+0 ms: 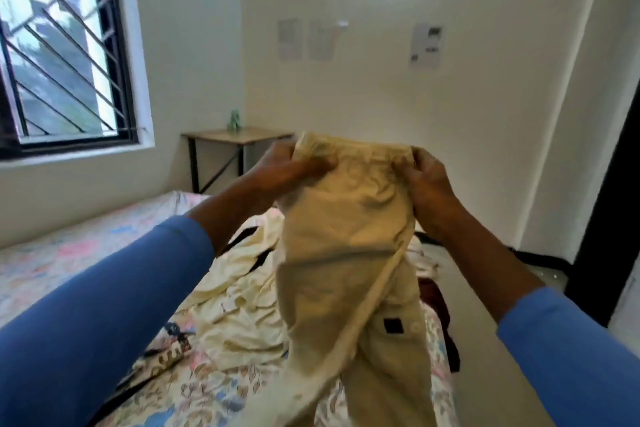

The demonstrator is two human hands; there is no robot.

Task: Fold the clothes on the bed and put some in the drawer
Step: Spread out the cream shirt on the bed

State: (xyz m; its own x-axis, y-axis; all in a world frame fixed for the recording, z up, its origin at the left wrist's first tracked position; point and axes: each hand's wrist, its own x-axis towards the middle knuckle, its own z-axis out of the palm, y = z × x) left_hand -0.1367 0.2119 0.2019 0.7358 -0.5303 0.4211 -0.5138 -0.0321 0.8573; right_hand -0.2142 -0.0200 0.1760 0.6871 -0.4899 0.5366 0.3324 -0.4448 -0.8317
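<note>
Your left hand (287, 168) and right hand (431, 184) grip the beige trousers (349, 236) by the waistband, fingers clamped on cloth; trousers held over the bed (69, 253), long axis vertical, waistband up, legs hanging; crumpled cream garment (239, 305) lies beneath; dark clothes (438, 302) at the bed's right edge.

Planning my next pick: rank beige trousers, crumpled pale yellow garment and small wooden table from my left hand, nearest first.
1. Beige trousers, in left hand's grip.
2. Crumpled pale yellow garment, below on bed.
3. Small wooden table, far back left.
</note>
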